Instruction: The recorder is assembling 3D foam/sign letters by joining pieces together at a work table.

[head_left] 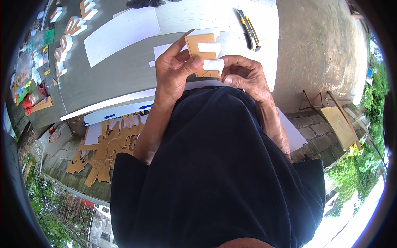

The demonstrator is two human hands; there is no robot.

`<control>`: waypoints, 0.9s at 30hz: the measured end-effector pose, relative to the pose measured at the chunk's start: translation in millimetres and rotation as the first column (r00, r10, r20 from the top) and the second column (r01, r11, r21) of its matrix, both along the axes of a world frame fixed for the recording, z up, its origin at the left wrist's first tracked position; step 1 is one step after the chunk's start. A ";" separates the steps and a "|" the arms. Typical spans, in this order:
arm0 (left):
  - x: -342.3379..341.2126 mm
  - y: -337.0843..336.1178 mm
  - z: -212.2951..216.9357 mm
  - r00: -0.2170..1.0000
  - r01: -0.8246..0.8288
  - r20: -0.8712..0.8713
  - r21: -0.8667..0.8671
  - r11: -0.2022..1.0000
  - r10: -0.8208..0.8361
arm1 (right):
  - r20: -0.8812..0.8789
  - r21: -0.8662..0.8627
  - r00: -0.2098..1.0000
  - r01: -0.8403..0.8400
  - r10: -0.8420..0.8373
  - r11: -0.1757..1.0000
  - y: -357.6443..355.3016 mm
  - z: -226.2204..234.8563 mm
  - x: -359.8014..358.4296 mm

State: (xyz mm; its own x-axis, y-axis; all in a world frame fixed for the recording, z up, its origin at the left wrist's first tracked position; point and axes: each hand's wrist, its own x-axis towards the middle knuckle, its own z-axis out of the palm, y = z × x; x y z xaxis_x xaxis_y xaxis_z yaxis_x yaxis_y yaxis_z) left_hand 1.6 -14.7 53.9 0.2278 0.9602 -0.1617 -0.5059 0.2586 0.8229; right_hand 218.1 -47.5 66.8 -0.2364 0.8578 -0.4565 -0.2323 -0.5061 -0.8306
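Note:
A three-dimensional cardboard letter [197, 49], brown on its face and white along its sides, is held up over the near part of the worktable. My left hand [174, 68] grips its left side, the thumb pressed on the brown face and the fingers behind. At the lower right end of the letter, my right hand [247, 78] pinches the edge with bent fingers, next to a white side wall. Part of the right fingertips is hidden behind the letter. Beyond my right hand, a yellow and black utility knife [249, 31] lies on a white sheet.
More cardboard letters [65, 43] stand along the table's left side, near assorted clutter [31, 87]. A white sheet [122, 35] lies on the grey tabletop [111, 78]. Cut brown cardboard scraps [109, 144] rest below the table's near edge. A wooden board [339, 124] leans at the right.

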 end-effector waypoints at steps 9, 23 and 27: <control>1.3 -3.1 5.3 0.998 0.020 -0.060 0.032 0.999 -0.018 | 0.241 0.268 0.970 -0.031 -0.036 0.963 -0.8 3.1 -17.5; 2.4 -3.5 2.0 0.998 0.028 -0.044 -0.182 0.983 -0.037 | 0.277 0.114 0.960 0.012 -0.044 0.993 0.6 1.2 -16.2; 2.1 -4.0 -4.1 1.000 0.015 -0.021 -0.214 0.977 -0.020 | 0.275 0.076 0.961 0.001 -0.022 0.997 1.5 4.2 -16.2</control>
